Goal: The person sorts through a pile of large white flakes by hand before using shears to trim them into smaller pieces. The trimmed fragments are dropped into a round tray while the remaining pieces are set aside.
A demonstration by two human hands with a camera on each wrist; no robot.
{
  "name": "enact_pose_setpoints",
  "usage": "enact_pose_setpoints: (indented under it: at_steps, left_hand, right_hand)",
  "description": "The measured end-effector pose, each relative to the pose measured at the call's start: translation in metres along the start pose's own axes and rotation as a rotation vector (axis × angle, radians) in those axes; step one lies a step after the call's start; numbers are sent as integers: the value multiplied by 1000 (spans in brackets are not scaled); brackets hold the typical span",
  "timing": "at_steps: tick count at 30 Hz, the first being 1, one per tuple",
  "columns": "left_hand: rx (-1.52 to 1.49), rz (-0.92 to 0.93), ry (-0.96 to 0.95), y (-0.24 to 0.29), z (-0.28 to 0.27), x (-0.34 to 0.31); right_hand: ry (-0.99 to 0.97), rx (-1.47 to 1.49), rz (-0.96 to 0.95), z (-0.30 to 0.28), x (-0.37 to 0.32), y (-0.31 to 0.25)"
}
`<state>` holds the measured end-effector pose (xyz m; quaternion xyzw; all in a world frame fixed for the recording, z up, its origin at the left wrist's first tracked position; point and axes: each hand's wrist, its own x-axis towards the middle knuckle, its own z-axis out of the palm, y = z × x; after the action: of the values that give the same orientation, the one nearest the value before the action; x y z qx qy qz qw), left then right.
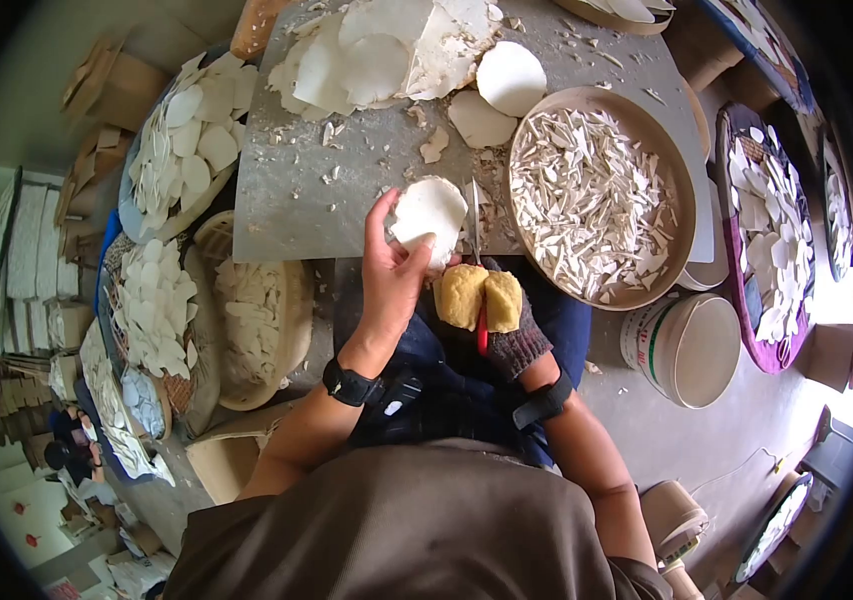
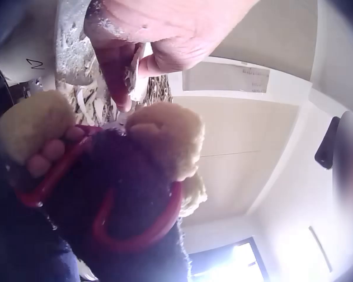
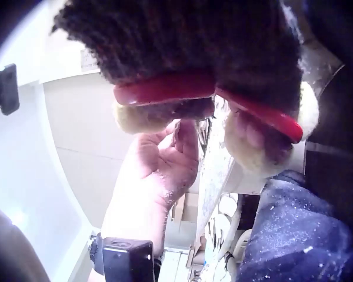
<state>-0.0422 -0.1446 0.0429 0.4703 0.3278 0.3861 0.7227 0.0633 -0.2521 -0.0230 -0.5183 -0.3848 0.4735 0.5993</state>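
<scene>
My bare left hand point(image 1: 394, 280) pinches a thin white disc point(image 1: 431, 215) with an uneven edge, thumb on its face. Just right of it, my right hand point(image 1: 519, 335) wears a dark knitted glove and grips red-handled scissors point(image 1: 482, 330); the blades point away from me beside the disc. Yellow spongy padding point(image 1: 461, 296) wraps the fingers on both sides of the handles. In the left wrist view the red handles point(image 2: 138, 239) loop round the gloved hand point(image 2: 129, 176). The right wrist view shows the left hand point(image 3: 159, 167) holding the disc edge-on.
A round tray point(image 1: 689, 190) of white slivers stands at the table's right. Discs and broken sheets point(image 1: 367, 60) lie at the back of the grey table point(image 1: 287, 200). Baskets of discs point(image 1: 152, 300) stand left, a white bucket point(image 1: 707, 350) right, a purple-rimmed basket point(image 1: 775, 358) beyond.
</scene>
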Motion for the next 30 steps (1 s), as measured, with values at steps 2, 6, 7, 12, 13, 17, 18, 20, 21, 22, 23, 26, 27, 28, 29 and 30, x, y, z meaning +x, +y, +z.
enact_pose_setpoints:
  at_steps: [2,6,7,12,13,17,18,20,21,22,23,26,27,28,29,30]
  left_hand:
    - [90,66,-5,-12,-4,2]
    - [121,56,0,-12,-3,4]
    - [106,21,3,-8,-1,4]
    - [110,-51,-34,0,-4,10]
    - [140,-77,-52,2,-7,13]
    - [219,-121,-101,6,-15,20]
    - [228,-130,-112,8,-15,21]
    - [241,-151,-152,11,-15,22]
    - [246,-164,-181,12,-15,23]
    - [250,-175,-211,13,-16,23]
    - [254,-179,-218,13,-17,24]
    - [283,-227,-250,14,-20,24]
    - [302,-264,-264,16,-23,28]
    - [322,-301,-278,18,-26,31]
    - [333,-325,-298,19,-29,32]
    - [344,-344,-317,20,-32,36]
  right_hand:
    - [-93,-238,-52,-5,-1,-9]
    - [-184,-435,-34,-9,0,-27]
    - [-157,-223,40,-9,-1,-17]
    - [-230,-379,-30,-13,1,-18]
    - [-255,-433,-48,-12,2,-24]
    - [-365,-876,-9,-11,4,-78]
    - [-340,-805,-6,-12,3,-73]
    - [-291,-664,1,-14,0,-46]
    - [-196,-436,10,-10,1,-19]
    - [-101,-207,17,-5,3,14]
    - [-81,-189,-7,-5,3,14]
    - [-170,-557,-138,-17,-3,-39]
    - [-172,-597,-157,-19,-4,-36]
    - [-175,-637,-177,-19,-5,-29]
    - [-179,-675,-196,-19,-7,-23]
    - [-148,-672,-219,-19,-6,-15]
